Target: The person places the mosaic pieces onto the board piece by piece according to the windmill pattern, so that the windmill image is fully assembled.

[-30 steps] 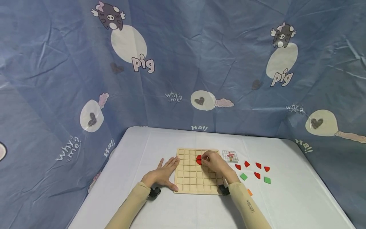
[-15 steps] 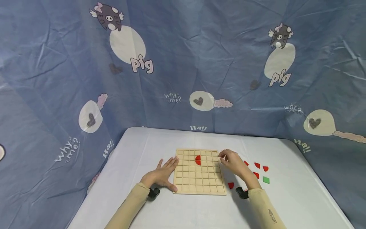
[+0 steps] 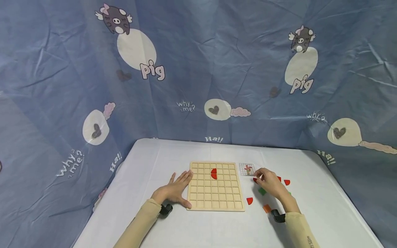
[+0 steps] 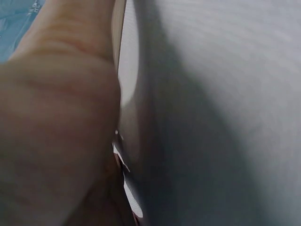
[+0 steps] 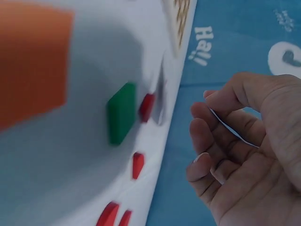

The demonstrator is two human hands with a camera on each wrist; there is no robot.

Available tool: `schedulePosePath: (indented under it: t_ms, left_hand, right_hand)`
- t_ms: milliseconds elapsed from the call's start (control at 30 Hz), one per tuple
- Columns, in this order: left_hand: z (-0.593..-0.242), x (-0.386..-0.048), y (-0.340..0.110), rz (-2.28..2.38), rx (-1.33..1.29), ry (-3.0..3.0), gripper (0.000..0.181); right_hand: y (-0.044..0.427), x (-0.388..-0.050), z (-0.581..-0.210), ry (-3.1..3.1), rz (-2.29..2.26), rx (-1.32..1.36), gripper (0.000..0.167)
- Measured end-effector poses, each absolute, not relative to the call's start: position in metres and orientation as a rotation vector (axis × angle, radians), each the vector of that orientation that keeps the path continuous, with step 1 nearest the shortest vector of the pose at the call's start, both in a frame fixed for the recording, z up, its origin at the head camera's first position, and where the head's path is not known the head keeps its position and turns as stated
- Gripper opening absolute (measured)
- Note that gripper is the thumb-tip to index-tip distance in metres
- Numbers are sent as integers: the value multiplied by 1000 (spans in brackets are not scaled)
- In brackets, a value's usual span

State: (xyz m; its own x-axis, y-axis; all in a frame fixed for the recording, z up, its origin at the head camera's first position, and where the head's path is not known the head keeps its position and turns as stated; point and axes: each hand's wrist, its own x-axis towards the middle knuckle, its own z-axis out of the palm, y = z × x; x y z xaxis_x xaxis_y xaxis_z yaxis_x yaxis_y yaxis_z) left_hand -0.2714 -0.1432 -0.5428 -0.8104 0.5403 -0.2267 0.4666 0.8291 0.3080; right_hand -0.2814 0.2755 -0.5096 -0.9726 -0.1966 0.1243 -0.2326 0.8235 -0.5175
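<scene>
A pale wooden grid board point(image 3: 214, 193) lies on the white table, with two red quarter-round pieces point(image 3: 214, 176) side by side in its upper part. My left hand point(image 3: 174, 191) rests spread, its fingertips and thumb at the board's left edge. To the right of the board, my right hand point(image 3: 272, 183) hovers with loosely bent fingers close to a red piece point(image 3: 255, 179). In the right wrist view its thumb and index finger come near each other, and nothing shows between them. A green square point(image 5: 122, 113) lies below that hand.
A printed pattern card point(image 3: 245, 169) lies past the board's upper right. Another red piece point(image 3: 249, 200) and an orange one point(image 3: 267, 208) lie right of the board. More red pieces point(image 3: 287, 182) are partly hidden by the right hand. A blue patterned cloth point(image 3: 173, 120) hangs behind the table.
My right hand has left the two red pieces on the board and moved right, past the card, to the loose pieces. The left hand has stayed at the board's edge.
</scene>
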Motion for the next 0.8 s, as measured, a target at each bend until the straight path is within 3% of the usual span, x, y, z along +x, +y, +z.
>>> schedulePosePath:
  t_ms: [800]
  left_hand:
    - [-544,-273,-144,354,796,2704,137]
  right_hand:
    - [288,-292,-533,-3135,840,141,23]
